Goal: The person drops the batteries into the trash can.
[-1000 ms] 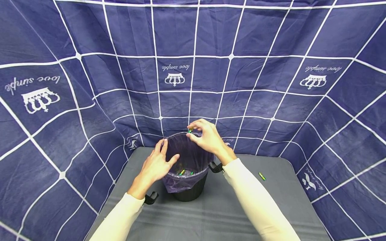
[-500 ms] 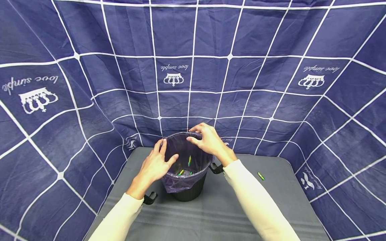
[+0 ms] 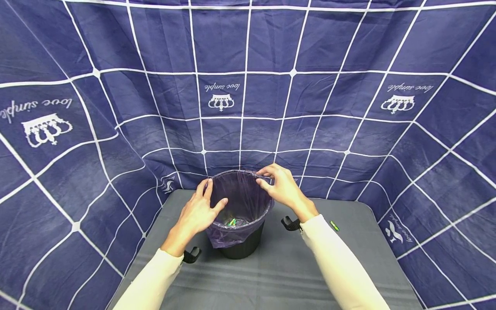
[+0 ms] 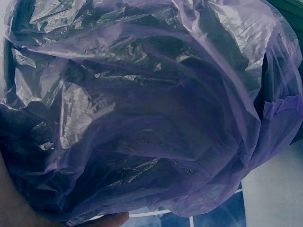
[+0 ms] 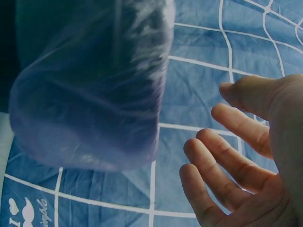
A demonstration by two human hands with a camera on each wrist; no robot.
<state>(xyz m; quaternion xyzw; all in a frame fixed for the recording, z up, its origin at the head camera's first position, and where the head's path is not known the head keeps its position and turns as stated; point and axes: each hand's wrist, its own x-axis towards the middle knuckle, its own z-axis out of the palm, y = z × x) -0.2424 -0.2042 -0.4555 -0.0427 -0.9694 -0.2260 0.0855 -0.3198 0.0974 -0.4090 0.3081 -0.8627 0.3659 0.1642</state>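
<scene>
A black bin stands on the grey surface, lined with a purple plastic bag folded over its rim. Small green-and-gold batteries lie at the bottom, inside the bag. My left hand rests at the left rim with fingers spread, its thumb over the opening. Crinkled bag fills most of the left wrist view. To the right of the bin, my right hand is empty, fingers loosely bent, near the rim. The right wrist view shows those fingers apart from the bag.
Another green battery lies on the grey surface to the right, beyond the right forearm. Blue cloth with white grid lines rises behind and on both sides. Black straps sit at the wrists.
A battery pinched in my right hand has been let go and has dropped into the bin. The right hand has since drawn back to the right. My left hand stays at the rim.
</scene>
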